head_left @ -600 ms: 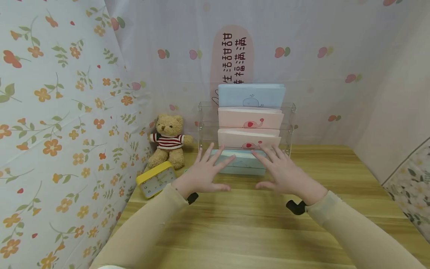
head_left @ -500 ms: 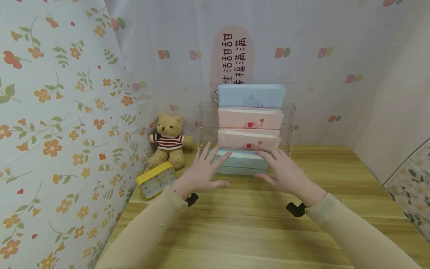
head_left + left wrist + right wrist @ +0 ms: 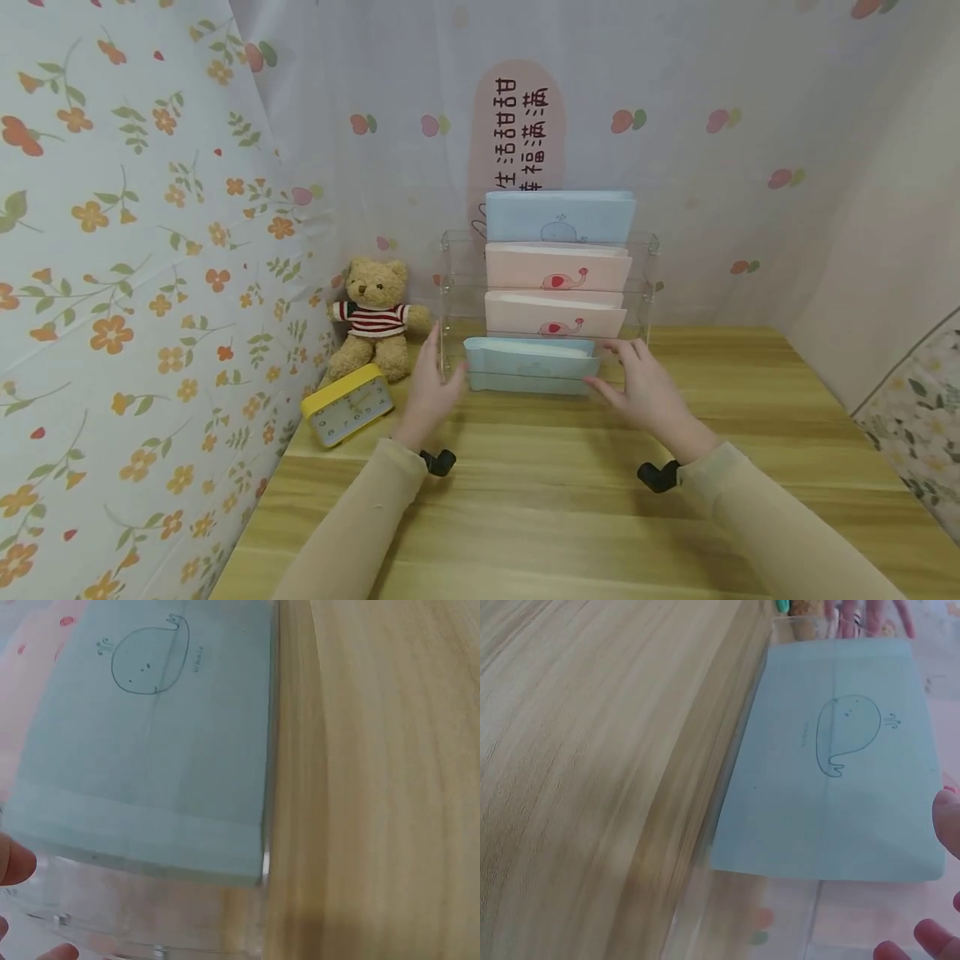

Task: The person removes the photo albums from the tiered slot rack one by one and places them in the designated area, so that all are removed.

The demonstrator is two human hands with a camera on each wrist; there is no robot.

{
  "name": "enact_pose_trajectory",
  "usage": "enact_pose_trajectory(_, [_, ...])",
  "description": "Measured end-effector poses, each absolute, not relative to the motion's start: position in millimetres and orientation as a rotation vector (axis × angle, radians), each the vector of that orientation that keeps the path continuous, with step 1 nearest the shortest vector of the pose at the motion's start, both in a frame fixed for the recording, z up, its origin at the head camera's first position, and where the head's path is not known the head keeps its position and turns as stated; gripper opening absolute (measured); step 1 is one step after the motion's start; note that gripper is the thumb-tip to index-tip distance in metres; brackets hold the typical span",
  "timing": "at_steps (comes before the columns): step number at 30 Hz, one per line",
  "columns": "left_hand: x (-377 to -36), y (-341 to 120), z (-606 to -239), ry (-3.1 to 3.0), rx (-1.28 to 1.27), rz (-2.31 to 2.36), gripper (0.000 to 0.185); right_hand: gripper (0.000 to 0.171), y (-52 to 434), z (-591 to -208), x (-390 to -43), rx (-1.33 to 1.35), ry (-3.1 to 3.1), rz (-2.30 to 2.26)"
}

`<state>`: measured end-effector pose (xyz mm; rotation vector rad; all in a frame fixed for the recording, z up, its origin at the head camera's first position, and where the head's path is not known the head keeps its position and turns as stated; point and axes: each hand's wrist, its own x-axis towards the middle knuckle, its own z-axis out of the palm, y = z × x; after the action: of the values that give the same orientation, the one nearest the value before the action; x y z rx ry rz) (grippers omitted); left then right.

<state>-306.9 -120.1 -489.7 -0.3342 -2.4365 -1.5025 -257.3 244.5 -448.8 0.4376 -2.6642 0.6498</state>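
Observation:
A pale blue-green notebook (image 3: 534, 367) with a whale drawing stands in the lowest, front slot of a clear acrylic rack (image 3: 444, 292). My left hand (image 3: 429, 396) is at the rack's left side, fingers extended and thumb pointing toward the notebook's left end. In the left wrist view that thumb (image 3: 15, 860) lies near a corner of the cover. At the right end, my right hand (image 3: 651, 402) has its fingers slightly bent and its thumb near the notebook's edge. The right wrist view shows this thumb (image 3: 948, 821) apart from the fingertips, with nothing pinched between them.
Behind, the rack holds two pink elephant notebooks (image 3: 555, 315) and a blue whale notebook (image 3: 558, 215). A teddy bear (image 3: 375, 321) and a yellow clock (image 3: 348, 406) are on the wooden table (image 3: 540, 517) to the left. Patterned cloth (image 3: 120, 250) hangs along the left side.
My left hand has turned and shifted left to the rack's side, uncovering the front notebook. The right hand has moved slightly right, to the notebook's right end.

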Motion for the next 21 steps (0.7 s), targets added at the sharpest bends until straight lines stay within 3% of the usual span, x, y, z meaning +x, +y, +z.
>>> enact_pose_trajectory(8, [-320,-118,-519,-2.254,-0.167,-1.803,0.069,0.072,243,-450,-265,0.374,-2.751,0.816])
enact_pose_trajectory(21, [-321,-110,-539,-2.161,-0.086,-1.875,0.056,0.073,235,-458,-277,0.329,-2.752,1.018])
